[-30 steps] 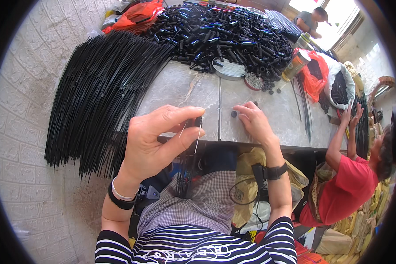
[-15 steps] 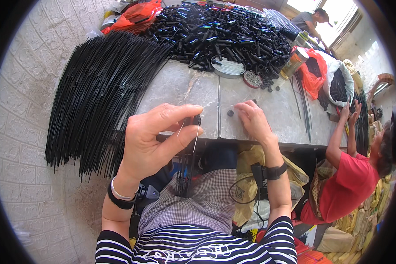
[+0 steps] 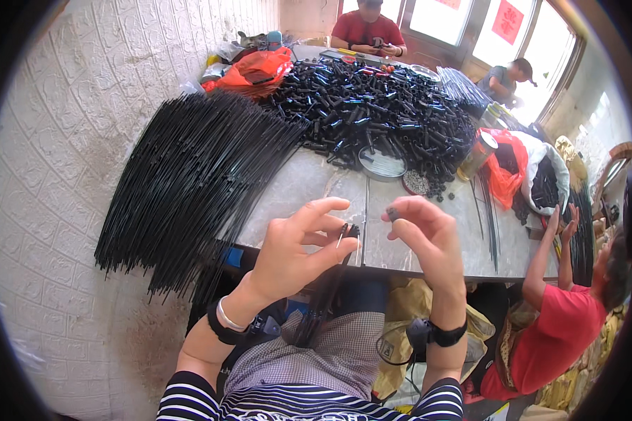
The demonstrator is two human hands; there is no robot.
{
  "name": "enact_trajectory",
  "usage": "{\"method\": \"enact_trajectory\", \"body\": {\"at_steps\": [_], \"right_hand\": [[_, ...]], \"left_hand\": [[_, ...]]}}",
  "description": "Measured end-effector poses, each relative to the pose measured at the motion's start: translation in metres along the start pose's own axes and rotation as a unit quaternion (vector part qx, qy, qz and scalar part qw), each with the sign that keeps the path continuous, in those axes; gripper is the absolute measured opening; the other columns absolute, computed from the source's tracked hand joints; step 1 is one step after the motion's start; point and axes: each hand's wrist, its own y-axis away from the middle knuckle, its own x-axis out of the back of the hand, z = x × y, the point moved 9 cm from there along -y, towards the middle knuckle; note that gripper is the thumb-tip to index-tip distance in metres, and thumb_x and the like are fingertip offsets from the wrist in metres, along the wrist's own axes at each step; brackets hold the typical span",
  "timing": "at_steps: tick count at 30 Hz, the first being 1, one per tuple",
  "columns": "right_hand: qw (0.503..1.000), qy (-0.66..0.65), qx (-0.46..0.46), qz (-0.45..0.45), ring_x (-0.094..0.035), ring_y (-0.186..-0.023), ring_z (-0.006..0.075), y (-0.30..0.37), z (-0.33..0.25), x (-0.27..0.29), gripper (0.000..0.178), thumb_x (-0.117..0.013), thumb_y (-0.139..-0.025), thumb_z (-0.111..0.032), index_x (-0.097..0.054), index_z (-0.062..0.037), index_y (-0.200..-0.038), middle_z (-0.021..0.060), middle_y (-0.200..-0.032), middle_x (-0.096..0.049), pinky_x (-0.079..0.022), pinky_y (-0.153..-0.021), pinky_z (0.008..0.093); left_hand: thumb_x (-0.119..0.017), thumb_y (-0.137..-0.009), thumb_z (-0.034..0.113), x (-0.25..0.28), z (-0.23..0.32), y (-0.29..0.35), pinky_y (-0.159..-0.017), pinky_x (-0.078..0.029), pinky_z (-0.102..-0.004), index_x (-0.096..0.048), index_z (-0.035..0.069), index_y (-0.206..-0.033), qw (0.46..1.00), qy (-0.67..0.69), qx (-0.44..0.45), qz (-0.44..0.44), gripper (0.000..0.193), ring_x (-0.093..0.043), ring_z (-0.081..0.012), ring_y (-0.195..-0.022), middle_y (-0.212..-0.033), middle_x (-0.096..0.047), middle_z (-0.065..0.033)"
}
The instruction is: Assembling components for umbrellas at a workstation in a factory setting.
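My left hand (image 3: 288,245) pinches the upper end of some thin black rods (image 3: 318,309), with its index finger raised. They run down from the table edge toward my lap. A thin silvery pin (image 3: 341,237) sticks out beside a small black end piece (image 3: 354,230) at the fingertips. Just to the right, my right hand (image 3: 434,238) is closed, holding a small round black cap (image 3: 392,214) between thumb and fingers. A short gap separates the two hands above the table's near edge.
A big bundle of black rods (image 3: 189,189) overhangs the table (image 3: 298,186) at left. Black tubular parts (image 3: 372,105) are heaped behind. A round dish of pins (image 3: 381,165), a red dish (image 3: 416,183) and a jar (image 3: 476,156) stand nearby. A co-worker (image 3: 558,323) sits at right; others sit beyond.
The small cap has left the tabletop and is now between my right fingers, lifted toward my left hand. My left index finger has risen off the rod end. The view has tilted up.
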Motion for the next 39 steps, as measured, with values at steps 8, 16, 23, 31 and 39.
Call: {"method": "enact_trajectory", "body": {"at_steps": [8, 16, 23, 31, 39], "right_hand": [[0.938, 0.317, 0.116, -0.071, -0.063, -0.086, 0.0342, 0.005, -0.085, -0.061, 0.021, -0.065, -0.08, -0.013, -0.06, 0.0031, -0.092, 0.0182, -0.099, -0.062, -0.052, -0.075, 0.0383], [0.899, 0.419, 0.117, -0.048, -0.064, -0.08, 0.037, 0.004, -0.078, -0.055, 0.021, -0.065, -0.082, -0.016, -0.062, 0.0032, -0.091, 0.0184, -0.091, -0.062, -0.051, -0.071, 0.043], [0.889, 0.434, 0.148, -0.013, -0.065, -0.076, 0.0354, 0.01, -0.079, -0.052, 0.015, -0.064, -0.084, -0.011, -0.062, 0.0028, -0.089, 0.0168, -0.096, -0.063, -0.053, -0.067, 0.0412], [0.885, 0.419, 0.201, 0.039, -0.066, -0.079, 0.0338, 0.02, -0.081, -0.06, 0.012, -0.063, -0.085, -0.007, -0.062, 0.0032, -0.092, 0.0146, -0.102, -0.063, -0.054, -0.068, 0.0392], [0.92, 0.32, 0.209, 0.082, -0.065, -0.092, 0.0356, 0.022, -0.06, -0.063, 0.025, -0.063, -0.083, 0.001, -0.062, 0.0048, -0.107, 0.0197, -0.108, -0.062, -0.054, -0.078, 0.0389]], "left_hand": [[-0.073, -0.081, 0.007, -0.009, 0.002, -0.011, -0.073, -0.059, -0.0282, -0.065, 0.0, -0.109, 0.999, -0.016, -0.044, 0.001, 0.03, -0.067, -0.0135, -0.084, -0.095, -0.07, -0.0098], [-0.07, -0.082, 0.009, -0.013, 0.005, -0.014, -0.075, -0.06, -0.0326, -0.065, -0.001, -0.107, 0.996, -0.04, -0.076, -0.012, 0.027, -0.069, -0.0168, -0.081, -0.092, -0.07, -0.0126], [-0.065, -0.086, 0.001, -0.022, 0.005, -0.017, -0.073, -0.057, -0.023, -0.063, -0.004, -0.116, 0.996, -0.003, -0.051, -0.079, 0.03, -0.065, -0.0092, -0.086, -0.104, -0.068, -0.0108], [-0.06, -0.09, 0.003, -0.016, -0.001, -0.013, -0.08, -0.056, -0.0266, -0.059, -0.004, -0.123, 0.993, 0.049, -0.034, -0.104, 0.034, -0.067, -0.0156, -0.092, -0.109, -0.067, -0.0176], [-0.058, -0.092, 0.002, -0.005, -0.002, -0.01, -0.065, -0.047, -0.0167, -0.062, -0.003, -0.12, 0.997, 0.01, -0.06, -0.045, 0.029, -0.058, -0.0041, -0.075, -0.096, -0.068, -0.0057]]}}
